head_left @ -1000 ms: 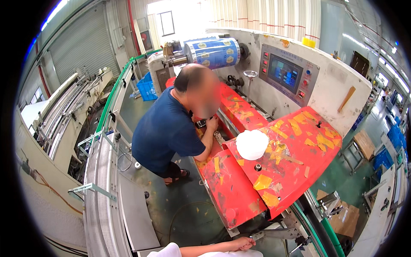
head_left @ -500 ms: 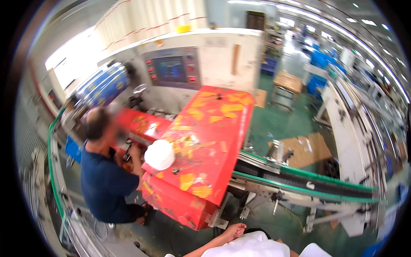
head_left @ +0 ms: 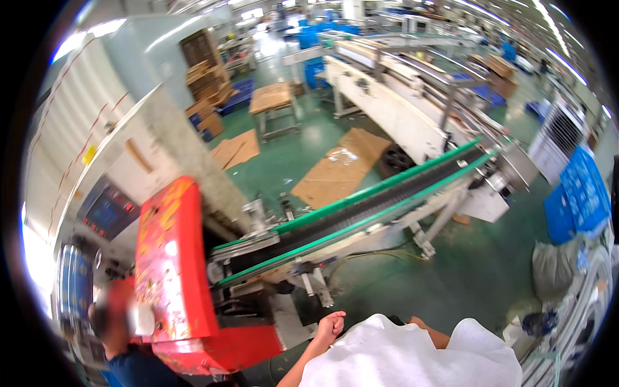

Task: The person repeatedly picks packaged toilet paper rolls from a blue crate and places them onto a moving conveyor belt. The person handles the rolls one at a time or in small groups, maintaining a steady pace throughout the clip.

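Note:
My left hand [head_left: 330,326] is held in front of the white cloth over my body [head_left: 387,358], its fingers curled and nothing visible in them. Beyond it runs a conveyor [head_left: 361,216] with a dark belt and green side rails; the hand is apart from it. My right hand [head_left: 418,321] shows only in part past the white cloth, and its fingers are hidden. To the left stands a machine with a red, scuffed cover [head_left: 171,258] bearing yellow patches, out of my hands' touch.
A person in dark blue [head_left: 126,355] is at the machine's left side, near a white container [head_left: 143,319]. A control panel [head_left: 108,209] faces out behind the cover. Flattened cardboard [head_left: 342,164], a wooden-topped stool [head_left: 271,98] and blue crates [head_left: 574,200] stand around.
My view has swung to the right, so the machine and the person now lie farther left and more of the conveyor shows. My left hand stays curled near my body.

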Demonstrator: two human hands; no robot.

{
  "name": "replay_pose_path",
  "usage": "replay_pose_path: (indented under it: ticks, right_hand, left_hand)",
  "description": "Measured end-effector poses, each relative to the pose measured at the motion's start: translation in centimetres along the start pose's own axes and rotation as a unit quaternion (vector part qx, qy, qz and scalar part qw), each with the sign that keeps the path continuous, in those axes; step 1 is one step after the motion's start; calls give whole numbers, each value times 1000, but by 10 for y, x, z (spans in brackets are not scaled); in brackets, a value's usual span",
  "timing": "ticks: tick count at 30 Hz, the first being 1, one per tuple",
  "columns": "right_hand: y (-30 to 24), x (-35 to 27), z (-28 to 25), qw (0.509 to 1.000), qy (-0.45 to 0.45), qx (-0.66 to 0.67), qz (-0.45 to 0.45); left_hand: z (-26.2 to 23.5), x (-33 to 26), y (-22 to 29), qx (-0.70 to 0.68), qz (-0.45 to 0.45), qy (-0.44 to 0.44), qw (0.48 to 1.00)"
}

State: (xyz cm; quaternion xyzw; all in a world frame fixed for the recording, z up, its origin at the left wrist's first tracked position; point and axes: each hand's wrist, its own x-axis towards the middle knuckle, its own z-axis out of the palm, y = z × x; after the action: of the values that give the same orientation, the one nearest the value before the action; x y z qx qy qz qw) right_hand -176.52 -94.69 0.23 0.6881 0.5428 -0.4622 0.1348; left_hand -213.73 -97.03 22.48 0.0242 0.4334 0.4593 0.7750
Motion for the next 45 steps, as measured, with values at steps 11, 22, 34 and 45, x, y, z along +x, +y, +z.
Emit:
replay_pose_path:
  ticks: [11, 22, 34, 45]
  right_hand:
    - [284, 65, 30, 948, 35, 317, -12]
    - [308, 12, -92, 596, 155, 762, 200]
    - [476, -15, -272, 588, 239, 718, 286]
    - [673, 83, -434, 602, 225, 714, 277]
  left_hand:
    - [251, 165, -106, 231, -221, -154, 935]
    - [459, 318, -245, 448, -451, -266, 724]
    - [784, 484, -376, 477, -430, -381, 665]
    - [970, 636, -513, 515, -478, -336, 627]
